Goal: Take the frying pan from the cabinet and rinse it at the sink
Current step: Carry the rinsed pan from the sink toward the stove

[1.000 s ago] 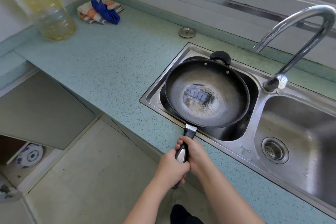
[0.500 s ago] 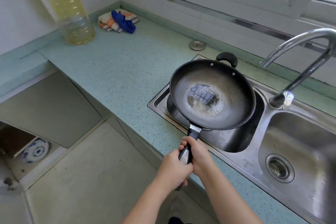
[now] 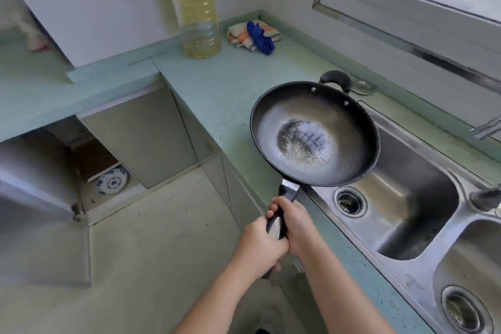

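the frying pan (image 3: 314, 133) is held over the rim of the sink (image 3: 406, 198) and the counter (image 3: 217, 89), with a speckled shiny patch at its middle. a bottle (image 3: 199, 16) holds yellow liquid. the left hand (image 3: 260, 247) and right hand (image 3: 298, 228) both grip the pan's handle, with the arms reaching forward.

the speckled green surface (image 3: 217, 84) carries a tall bottle (image 3: 199, 16) of yellow liquid, bunched cloths (image 3: 254, 35) just beside it, and a sunken steel sink (image 3: 423, 184).
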`<state>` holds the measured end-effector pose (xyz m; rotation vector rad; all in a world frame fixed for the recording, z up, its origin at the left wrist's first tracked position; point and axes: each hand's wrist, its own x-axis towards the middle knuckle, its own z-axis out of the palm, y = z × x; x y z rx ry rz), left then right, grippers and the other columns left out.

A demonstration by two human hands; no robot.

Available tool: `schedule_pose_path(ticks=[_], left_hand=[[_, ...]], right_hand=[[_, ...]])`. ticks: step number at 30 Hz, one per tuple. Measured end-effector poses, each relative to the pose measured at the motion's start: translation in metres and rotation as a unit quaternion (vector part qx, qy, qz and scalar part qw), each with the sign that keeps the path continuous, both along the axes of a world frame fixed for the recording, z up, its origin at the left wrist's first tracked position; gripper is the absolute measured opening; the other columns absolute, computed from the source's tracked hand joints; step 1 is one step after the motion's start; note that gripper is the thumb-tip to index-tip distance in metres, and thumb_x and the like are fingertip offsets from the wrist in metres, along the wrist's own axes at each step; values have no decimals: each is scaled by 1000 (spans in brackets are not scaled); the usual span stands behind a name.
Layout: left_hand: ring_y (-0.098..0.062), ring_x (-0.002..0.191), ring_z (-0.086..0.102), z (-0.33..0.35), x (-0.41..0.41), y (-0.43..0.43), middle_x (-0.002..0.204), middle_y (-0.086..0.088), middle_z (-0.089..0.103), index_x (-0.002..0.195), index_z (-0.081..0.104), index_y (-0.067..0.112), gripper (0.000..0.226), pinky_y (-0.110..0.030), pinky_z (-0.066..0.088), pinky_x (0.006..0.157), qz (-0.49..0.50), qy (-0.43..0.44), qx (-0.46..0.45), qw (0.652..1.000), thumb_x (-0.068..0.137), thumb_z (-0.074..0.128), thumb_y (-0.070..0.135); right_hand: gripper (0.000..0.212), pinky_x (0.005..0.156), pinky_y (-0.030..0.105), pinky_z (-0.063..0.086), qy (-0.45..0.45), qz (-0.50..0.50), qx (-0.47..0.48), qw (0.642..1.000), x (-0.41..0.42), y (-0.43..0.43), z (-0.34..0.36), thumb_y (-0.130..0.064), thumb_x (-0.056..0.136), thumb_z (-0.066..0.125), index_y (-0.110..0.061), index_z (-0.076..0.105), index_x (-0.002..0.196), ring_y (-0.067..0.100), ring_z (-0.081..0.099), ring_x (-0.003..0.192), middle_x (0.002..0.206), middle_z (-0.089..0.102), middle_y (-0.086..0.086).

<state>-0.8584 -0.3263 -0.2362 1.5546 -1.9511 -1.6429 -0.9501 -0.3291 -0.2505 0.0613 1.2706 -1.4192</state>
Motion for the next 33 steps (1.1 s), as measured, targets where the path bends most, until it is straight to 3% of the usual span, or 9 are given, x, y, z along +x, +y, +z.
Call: schedule_pose_path(ticks=[7,20,33], left_hand=[[-10,28,50,16,75,-3,50,2,57,97,56,9,23,-20,41,41,76,9,-15,997,78,59,20],[-10,27,49,27,238,19,47,2,56,80,54,17,6,-17,38,36,257,46,-14,965,77,59,15],[-13,30,51,25,388,40,49,1,56,72,50,20,9,-19,39,38,396,88,-16,914,75,57,15]], right_hand=[[33,45,23,37,34,109,-1,993,74,-18,19,2,83,43,-10,39,53,12,43,37,40,45,0],[30,48,26,36,52,274,-26,960,248,-27,29,3,82,43,-10,41,56,15,43,41,40,47,1],[29,52,30,37,123,424,-48,896,415,-27,33,-2,80,48,-10,45,53,19,42,47,42,50,2]])
